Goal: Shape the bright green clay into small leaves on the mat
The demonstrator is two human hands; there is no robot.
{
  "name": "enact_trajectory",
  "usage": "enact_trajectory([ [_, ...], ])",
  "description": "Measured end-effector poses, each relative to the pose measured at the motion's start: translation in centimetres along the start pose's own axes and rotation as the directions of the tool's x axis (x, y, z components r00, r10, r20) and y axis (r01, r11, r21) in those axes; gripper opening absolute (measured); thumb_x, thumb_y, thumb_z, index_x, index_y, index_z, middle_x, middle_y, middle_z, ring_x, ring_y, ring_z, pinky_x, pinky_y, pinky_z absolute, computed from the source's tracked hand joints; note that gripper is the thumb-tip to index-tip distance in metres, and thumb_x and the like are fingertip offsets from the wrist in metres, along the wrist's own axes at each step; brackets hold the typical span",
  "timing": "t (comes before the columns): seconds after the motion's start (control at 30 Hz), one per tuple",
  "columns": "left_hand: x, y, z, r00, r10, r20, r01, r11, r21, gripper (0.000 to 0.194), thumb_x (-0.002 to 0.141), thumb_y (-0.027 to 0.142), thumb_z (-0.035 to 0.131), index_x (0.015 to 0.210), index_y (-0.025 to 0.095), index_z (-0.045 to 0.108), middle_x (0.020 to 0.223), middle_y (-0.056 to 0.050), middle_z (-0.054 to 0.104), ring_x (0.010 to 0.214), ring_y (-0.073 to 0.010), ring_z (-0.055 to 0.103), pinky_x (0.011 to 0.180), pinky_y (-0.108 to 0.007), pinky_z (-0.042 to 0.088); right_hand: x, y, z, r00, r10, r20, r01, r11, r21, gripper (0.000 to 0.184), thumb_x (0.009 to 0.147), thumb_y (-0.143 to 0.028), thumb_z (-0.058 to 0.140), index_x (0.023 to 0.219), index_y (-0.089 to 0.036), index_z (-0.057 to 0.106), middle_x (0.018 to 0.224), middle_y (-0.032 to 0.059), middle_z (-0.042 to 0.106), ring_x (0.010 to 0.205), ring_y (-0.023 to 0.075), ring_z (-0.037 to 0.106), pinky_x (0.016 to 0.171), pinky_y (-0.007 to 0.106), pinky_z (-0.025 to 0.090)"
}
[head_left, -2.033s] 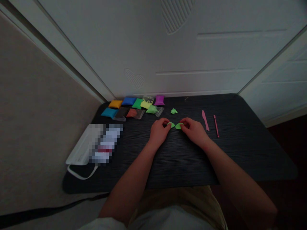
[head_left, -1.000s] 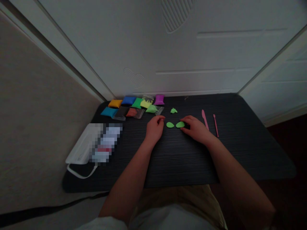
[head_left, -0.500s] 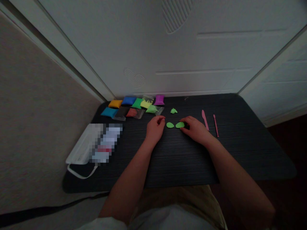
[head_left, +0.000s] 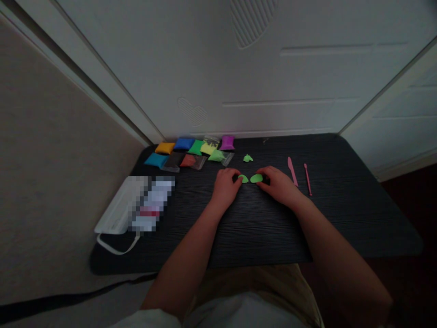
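Two flat, leaf-shaped pieces of light green modelling clay lie on the dark table, tips facing each other with a small gap between. My left hand [head_left: 227,186] pinches the outer end of the left clay piece [head_left: 243,179] between thumb and fingers, covering part of it. Around the outer end of the right clay piece [head_left: 256,178], my right hand [head_left: 277,184] has its thumb at the near edge and a finger at the far edge. A small irregular lump of the same green clay [head_left: 247,158] sits just beyond them.
A pink plastic knife [head_left: 292,171] and a thin pink modelling tool [head_left: 307,179] lie to the right on the black table [head_left: 259,237]. Several bags of coloured clay [head_left: 185,144] are grouped at the back left. A white strapped item [head_left: 121,205] and a blurred-out object [head_left: 153,205] lie at left.
My left hand let go of the left clay piece and drew back, then returned rightward and took hold of it again. My right hand has stayed at its piece, shifting only slightly.
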State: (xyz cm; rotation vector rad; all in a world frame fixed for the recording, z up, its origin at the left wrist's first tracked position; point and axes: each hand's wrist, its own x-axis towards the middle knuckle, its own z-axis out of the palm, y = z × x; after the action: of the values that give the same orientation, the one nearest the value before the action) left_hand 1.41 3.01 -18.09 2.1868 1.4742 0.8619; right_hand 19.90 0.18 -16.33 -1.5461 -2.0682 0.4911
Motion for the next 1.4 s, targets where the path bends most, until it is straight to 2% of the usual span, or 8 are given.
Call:
enact_trajectory([
  [0.17, 0.0, 0.6, -0.4, 0.999, -0.022, -0.026, 0.021, 0.999, -0.042, 0.011, 0.075, 0.026, 0.052, 0.081, 0.020, 0.058, 0.082, -0.005, 0.060, 0.083, -0.0200, 0.051, 0.076, -0.033, 0.039, 0.0, -0.5, -0.2, 0.998, -0.020, -0.054, 0.027, 0.990, 0.137, 0.027, 0.070, -0.018, 0.056, 0.097, -0.021, 0.053, 0.087, 0.0021, 0.054, 0.076, 0.0144, 0.052, 0.068, 0.028, 0.043],
  [0.27, -0.1, 1.4, -0.8, 0.997, -0.041, -0.069, 0.029, 0.985, -0.168, 0.020, 0.077, 0.031, 0.049, 0.091, 0.018, 0.057, 0.093, -0.006, 0.060, 0.088, -0.0185, 0.052, 0.078, -0.032, 0.040, -0.1, -1.0, -0.3, 0.992, -0.070, -0.105, 0.088, 0.980, 0.176, 0.029, 0.070, -0.016, 0.056, 0.099, -0.021, 0.052, 0.087, 0.0026, 0.054, 0.076, 0.0146, 0.051, 0.068, 0.029, 0.043],
  [0.5, -0.3, 2.2, -0.4, 0.965, -0.101, 0.242, 0.234, 0.748, -0.621, 0.026, 0.072, 0.034, 0.056, 0.090, 0.016, 0.058, 0.081, -0.003, 0.063, 0.073, -0.0130, 0.058, 0.066, -0.026, 0.044, -0.3, -2.2, -0.5, 0.980, -0.151, -0.133, 0.179, 0.956, 0.231, 0.029, 0.072, -0.013, 0.055, 0.100, -0.021, 0.051, 0.089, 0.0037, 0.053, 0.078, 0.0155, 0.051, 0.066, 0.028, 0.044],
  [0.7, -0.2, 2.1, -0.5, 0.942, -0.156, 0.298, 0.327, 0.637, -0.698, 0.026, 0.068, 0.033, 0.060, 0.087, 0.014, 0.055, 0.068, 0.000, 0.061, 0.060, -0.0097, 0.055, 0.056, -0.022, 0.042, -0.3, -2.4, -0.4, 0.977, -0.180, -0.114, 0.201, 0.955, 0.219, 0.031, 0.072, -0.012, 0.054, 0.101, -0.021, 0.052, 0.091, 0.0032, 0.055, 0.080, 0.0154, 0.052, 0.069, 0.029, 0.044],
  [0.87, -0.2, 2.2, -0.9, 0.936, -0.102, 0.336, 0.328, 0.595, -0.734, 0.031, 0.066, 0.029, 0.063, 0.093, 0.015, 0.057, 0.082, -0.003, 0.064, 0.069, -0.0107, 0.058, 0.063, -0.024, 0.044, -0.5, -2.2, -0.3, 0.984, -0.113, -0.141, 0.147, 0.955, 0.258, 0.025, 0.073, -0.016, 0.054, 0.098, -0.020, 0.052, 0.087, 0.0024, 0.055, 0.074, 0.0136, 0.052, 0.064, 0.027, 0.044],
  [1.0, -0.2, 2.2, -1.3, 0.930, -0.030, 0.366, 0.305, 0.621, -0.722, 0.033, 0.068, 0.028, 0.061, 0.099, 0.015, 0.058, 0.092, -0.006, 0.064, 0.079, -0.0132, 0.059, 0.071, -0.027, 0.045, -0.5, -2.1, -0.2, 0.991, -0.063, -0.115, 0.096, 0.947, 0.306, 0.024, 0.074, -0.020, 0.055, 0.097, -0.020, 0.050, 0.086, 0.0025, 0.055, 0.073, 0.0137, 0.053, 0.065, 0.027, 0.045],
  [1.23, -0.1, 2.4, -1.9, 0.936, -0.048, 0.349, 0.260, 0.761, -0.594, 0.031, 0.072, 0.033, 0.056, 0.097, 0.015, 0.061, 0.087, -0.005, 0.066, 0.073, -0.0127, 0.059, 0.070, -0.027, 0.046, -0.4, -2.3, -0.2, 0.995, -0.036, -0.093, 0.067, 0.934, 0.352, 0.019, 0.074, -0.022, 0.055, 0.093, -0.020, 0.052, 0.085, 0.0016, 0.057, 0.074, 0.0130, 0.054, 0.066, 0.026, 0.045],
  [1.4, -0.1, 2.2, -2.0, 0.926, 0.010, 0.379, 0.241, 0.754, -0.611, 0.032, 0.071, 0.034, 0.058, 0.098, 0.017, 0.062, 0.091, -0.004, 0.066, 0.077, -0.0136, 0.060, 0.074, -0.028, 0.046, -0.5, -2.1, -0.5, 0.999, 0.008, -0.044, 0.010, 0.919, 0.393, 0.018, 0.075, -0.025, 0.055, 0.092, -0.021, 0.054, 0.079, 0.0002, 0.058, 0.071, 0.0127, 0.055, 0.066, 0.027, 0.044],
])
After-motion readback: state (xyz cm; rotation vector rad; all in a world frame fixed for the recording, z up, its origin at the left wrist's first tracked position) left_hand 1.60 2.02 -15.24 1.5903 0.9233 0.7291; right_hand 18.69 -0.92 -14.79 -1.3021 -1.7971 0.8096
